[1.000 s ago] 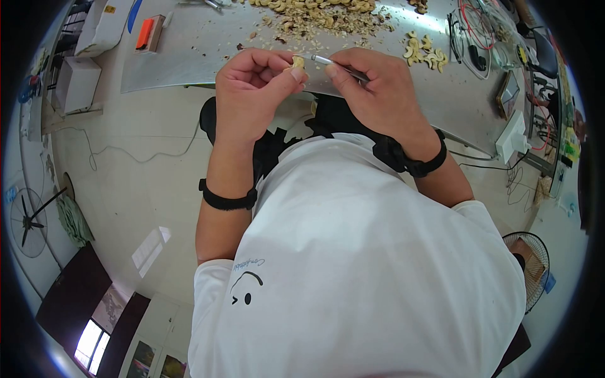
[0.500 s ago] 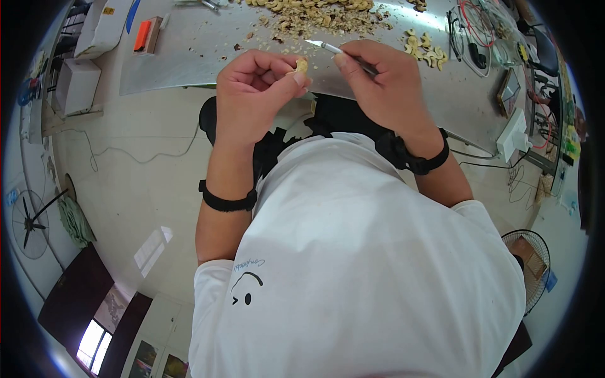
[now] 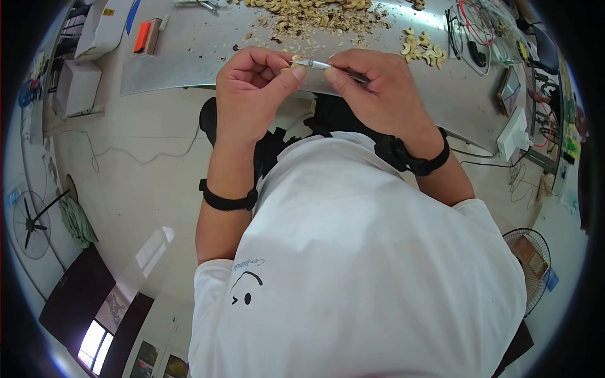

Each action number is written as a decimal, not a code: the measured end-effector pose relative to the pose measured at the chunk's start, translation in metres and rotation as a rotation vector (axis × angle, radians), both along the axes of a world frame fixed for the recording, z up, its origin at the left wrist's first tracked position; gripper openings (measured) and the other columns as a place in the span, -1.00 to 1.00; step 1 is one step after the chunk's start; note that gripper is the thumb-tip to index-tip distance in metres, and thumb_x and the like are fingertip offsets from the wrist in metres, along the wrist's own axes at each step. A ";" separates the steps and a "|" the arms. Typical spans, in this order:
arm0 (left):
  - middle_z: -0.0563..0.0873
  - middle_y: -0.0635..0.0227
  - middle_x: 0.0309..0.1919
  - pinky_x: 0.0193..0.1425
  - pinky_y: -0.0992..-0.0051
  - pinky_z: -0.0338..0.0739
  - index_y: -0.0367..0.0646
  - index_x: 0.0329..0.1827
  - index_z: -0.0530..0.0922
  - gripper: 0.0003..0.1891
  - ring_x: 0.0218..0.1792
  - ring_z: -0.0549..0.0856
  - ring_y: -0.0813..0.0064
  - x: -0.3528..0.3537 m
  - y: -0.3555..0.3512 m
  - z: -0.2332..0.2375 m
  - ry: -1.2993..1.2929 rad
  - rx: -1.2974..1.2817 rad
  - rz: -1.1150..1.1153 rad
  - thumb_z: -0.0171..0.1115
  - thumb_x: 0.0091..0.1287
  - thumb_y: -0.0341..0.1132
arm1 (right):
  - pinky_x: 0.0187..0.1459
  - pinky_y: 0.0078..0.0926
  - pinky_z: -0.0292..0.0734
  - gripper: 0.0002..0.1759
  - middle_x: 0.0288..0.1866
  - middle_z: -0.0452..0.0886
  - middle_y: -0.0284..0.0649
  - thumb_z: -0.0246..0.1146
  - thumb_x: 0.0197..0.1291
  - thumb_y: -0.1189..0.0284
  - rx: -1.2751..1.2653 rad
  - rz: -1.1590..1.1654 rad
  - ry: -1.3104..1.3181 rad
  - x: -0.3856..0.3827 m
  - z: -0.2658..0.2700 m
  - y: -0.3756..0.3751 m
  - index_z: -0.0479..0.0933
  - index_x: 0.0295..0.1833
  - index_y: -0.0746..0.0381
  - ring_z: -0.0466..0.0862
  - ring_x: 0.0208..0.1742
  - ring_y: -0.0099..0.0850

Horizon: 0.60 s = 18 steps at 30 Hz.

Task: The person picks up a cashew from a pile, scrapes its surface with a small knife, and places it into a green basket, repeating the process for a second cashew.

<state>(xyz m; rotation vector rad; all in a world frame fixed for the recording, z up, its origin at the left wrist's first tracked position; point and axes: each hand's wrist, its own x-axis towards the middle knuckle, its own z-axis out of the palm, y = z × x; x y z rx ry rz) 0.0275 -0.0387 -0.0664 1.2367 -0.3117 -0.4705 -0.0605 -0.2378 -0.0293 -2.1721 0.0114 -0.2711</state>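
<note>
Between the thumb and fingers of my left hand (image 3: 255,85) is a cashew nut (image 3: 296,58), mostly covered by the fingertips. My right hand (image 3: 377,85) grips a silver craft knife (image 3: 320,65) like a pen, its blade end pointing left and meeting the cashew. Both hands are above the near edge of the metal table (image 3: 170,69). Beyond them lies a heap of cashews and skin flakes (image 3: 309,19). A smaller group of pale cashews (image 3: 423,48) sits to the right of my right hand.
An orange-and-brown box (image 3: 147,36) stands on the table's left part. Tangled cables (image 3: 476,38) lie at the right, with a dark-framed flat object (image 3: 508,91) and a white power strip (image 3: 513,133) near the right edge. A floor fan (image 3: 529,271) is behind at the right.
My right hand has moved left and slightly down, bringing the knife's blade from above and apart to the cashew. My left hand has stayed nearly in place, still pinching it.
</note>
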 end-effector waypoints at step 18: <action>0.78 0.38 -0.29 -0.17 0.68 0.66 -0.23 -0.21 0.65 -0.78 -0.32 0.72 0.72 0.003 0.001 0.008 0.034 -0.012 0.001 0.58 0.22 -0.55 | -0.40 -0.35 0.52 -0.82 -0.43 0.70 -0.10 0.40 0.27 0.37 0.050 0.022 0.034 0.003 0.004 0.000 0.73 -0.17 0.27 0.66 -0.48 -0.21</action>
